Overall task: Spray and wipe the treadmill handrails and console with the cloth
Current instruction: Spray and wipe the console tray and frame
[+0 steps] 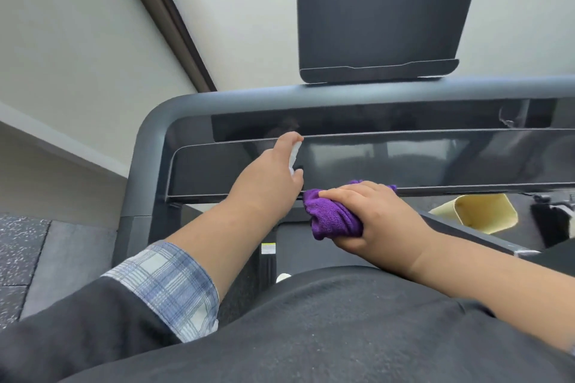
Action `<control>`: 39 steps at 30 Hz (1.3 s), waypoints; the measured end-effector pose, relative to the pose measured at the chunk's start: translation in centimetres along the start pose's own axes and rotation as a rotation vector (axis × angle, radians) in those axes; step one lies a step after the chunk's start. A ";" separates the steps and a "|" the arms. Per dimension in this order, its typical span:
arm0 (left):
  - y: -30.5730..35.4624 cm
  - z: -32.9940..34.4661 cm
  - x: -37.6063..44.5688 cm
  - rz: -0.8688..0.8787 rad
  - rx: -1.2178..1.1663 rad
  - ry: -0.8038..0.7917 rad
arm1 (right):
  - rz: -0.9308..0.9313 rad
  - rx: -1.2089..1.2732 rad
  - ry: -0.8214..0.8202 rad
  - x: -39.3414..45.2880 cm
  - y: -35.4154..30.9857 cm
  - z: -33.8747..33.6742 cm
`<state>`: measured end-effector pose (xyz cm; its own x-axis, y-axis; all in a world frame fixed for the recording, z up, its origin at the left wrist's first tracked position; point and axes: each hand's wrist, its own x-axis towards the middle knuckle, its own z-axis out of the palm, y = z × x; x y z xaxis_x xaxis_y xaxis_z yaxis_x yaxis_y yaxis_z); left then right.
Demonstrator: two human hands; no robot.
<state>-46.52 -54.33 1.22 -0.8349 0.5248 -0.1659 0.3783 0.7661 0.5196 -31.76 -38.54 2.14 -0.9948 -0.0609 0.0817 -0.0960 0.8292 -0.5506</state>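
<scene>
The treadmill's glossy black console [404, 158] stretches across the middle, framed by a grey handrail [146, 146] that curves down on the left. My left hand [270, 177] grips a small white spray bottle [295, 155], mostly hidden by the fingers, held up against the console's left part. My right hand [373, 214] clutches a bunched purple cloth [333, 218] at the console's lower edge, right beside my left hand.
A dark tablet holder [379, 12] rises above the console. A pale yellow cup [479, 211] lies on its side in the tray at right, next to a dark object [550, 221]. Speckled rubber floor [21, 252] lies at left, a pale wall behind.
</scene>
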 end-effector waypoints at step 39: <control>29.0 17.2 2.3 0.083 -0.033 -0.029 | 0.378 0.431 0.584 -17.8 22.9 -17.5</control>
<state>-30.63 -24.51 1.46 -0.7891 0.5969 -0.1452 0.4320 0.7072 0.5597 -15.70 -8.77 2.62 -0.7956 0.5783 0.1802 0.1196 0.4417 -0.8892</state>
